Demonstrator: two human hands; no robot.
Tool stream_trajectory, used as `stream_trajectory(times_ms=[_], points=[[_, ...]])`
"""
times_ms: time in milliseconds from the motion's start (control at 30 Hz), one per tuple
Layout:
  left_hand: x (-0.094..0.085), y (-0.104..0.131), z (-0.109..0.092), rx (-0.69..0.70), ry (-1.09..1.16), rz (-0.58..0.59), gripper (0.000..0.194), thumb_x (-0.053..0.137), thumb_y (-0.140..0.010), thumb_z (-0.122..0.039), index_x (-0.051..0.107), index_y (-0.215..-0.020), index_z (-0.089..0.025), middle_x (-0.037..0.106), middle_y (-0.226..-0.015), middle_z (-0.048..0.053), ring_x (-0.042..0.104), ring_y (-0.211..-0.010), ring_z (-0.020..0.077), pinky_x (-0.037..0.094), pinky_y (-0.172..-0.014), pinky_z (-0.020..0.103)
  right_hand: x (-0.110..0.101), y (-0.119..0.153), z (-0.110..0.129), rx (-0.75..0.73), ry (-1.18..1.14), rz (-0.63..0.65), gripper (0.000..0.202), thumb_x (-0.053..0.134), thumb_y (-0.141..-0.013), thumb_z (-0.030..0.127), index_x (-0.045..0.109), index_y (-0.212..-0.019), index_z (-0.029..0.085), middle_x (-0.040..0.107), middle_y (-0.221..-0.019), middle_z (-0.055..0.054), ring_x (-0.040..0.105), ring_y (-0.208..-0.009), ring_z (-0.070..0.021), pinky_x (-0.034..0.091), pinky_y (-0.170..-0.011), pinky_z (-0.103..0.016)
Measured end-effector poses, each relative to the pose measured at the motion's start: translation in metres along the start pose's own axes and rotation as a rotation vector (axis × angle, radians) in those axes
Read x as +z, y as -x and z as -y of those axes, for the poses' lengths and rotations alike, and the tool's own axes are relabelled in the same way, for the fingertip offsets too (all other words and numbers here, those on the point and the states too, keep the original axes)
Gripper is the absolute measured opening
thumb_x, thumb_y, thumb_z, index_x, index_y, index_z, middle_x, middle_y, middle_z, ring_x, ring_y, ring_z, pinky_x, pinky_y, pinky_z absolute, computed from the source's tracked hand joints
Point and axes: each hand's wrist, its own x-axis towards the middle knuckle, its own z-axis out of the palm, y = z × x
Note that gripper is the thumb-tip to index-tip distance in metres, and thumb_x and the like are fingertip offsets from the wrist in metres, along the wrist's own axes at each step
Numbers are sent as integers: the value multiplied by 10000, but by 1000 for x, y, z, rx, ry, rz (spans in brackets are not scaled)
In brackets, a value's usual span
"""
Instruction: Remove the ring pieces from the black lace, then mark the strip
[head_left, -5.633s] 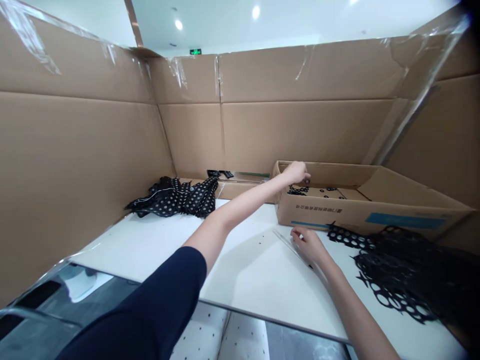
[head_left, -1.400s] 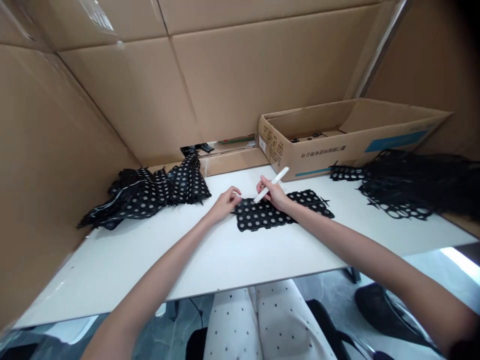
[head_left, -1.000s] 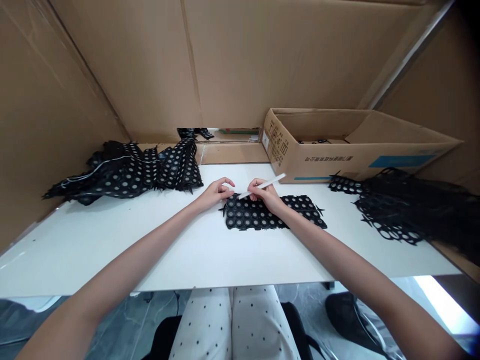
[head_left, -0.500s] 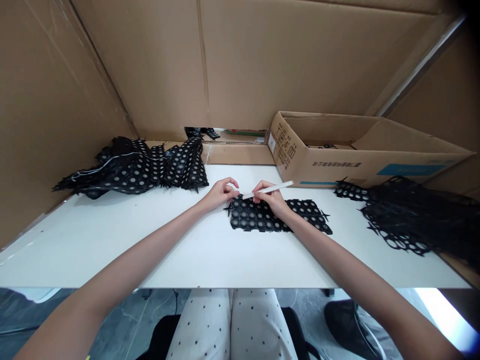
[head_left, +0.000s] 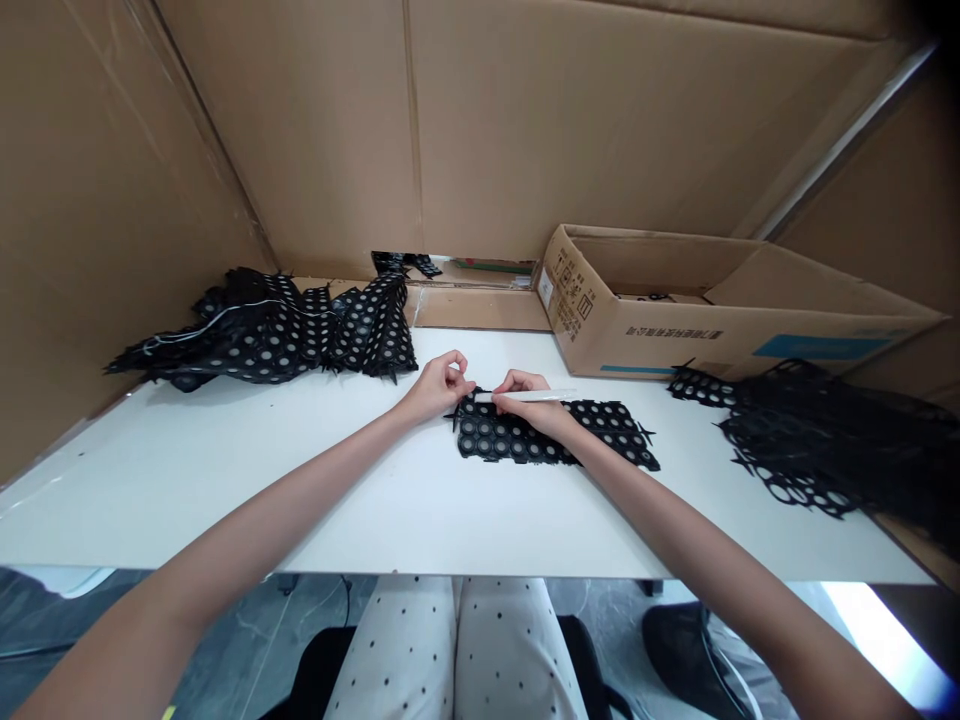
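A black rubber-like sheet with rows of round, grey-centred cells lies flat on the white table in front of me. With finger and thumb pinched together, my left hand is at the sheet's upper left corner. My right hand grips a slim white pen-like stick, its tip resting over the cells of the top row near that corner. The stick lies nearly level. My right hand and wrist cover the middle of the sheet.
A heap of black dotted sheets lies at the back left. An open cardboard box stands at the back right. In front of it, dark ring-holed scrap webbing is piled at the right edge. Cardboard walls enclose the table.
The white stick has tipped down from a slant to nearly level, and my right hand has shifted slightly left. My left hand stays at the corner.
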Motion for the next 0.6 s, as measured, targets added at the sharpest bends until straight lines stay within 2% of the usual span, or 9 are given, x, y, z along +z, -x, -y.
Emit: stream_trajectory(times_ms=[133, 300, 467, 533, 600], points=[[0, 0, 0, 10, -47, 6, 265, 623, -719, -271, 377, -774, -189, 490, -476, -84, 366, -409, 51, 280, -450, 166, 1, 0, 2, 5, 7, 3, 154, 625, -720, 302, 528, -726, 183, 602, -628, 16, 549, -595, -132, 406, -579, -254], [-2, -2, 2, -25, -13, 37, 269, 631, -726, -309, 392, -758, -188, 463, -472, -86, 348, -405, 52, 257, -446, 171, 0, -3, 0, 45, -183, -71, 97, 610, -678, 230, 526, -672, 182, 578, -541, 28, 516, -521, -118, 407, -551, -252], [-3, -1, -1, -20, -22, 135, 247, 615, -752, -360, 479, -818, -165, 470, -503, -67, 383, -451, 68, 291, -488, 187, -6, -5, -5, 50, -241, -277, 96, 528, -625, 174, 497, -535, 187, 448, -422, 49, 392, -409, -92, 273, -433, -233], [-2, 0, -4, 13, -89, 172, 247, 607, -763, -364, 529, -866, -154, 473, -533, -58, 390, -483, 73, 293, -502, 190, -9, -5, -6, 65, -263, -298, 104, 508, -603, 170, 482, -504, 185, 408, -415, 52, 354, -391, -83, 229, -416, -231], [-2, 0, -6, 43, -150, 173, 248, 635, -742, -348, 565, -880, -153, 446, -541, -63, 380, -497, 71, 285, -506, 189, -10, -6, -6, 84, -271, -260, 104, 510, -591, 165, 482, -492, 181, 395, -414, 53, 350, -388, -79, 213, -413, -228]])
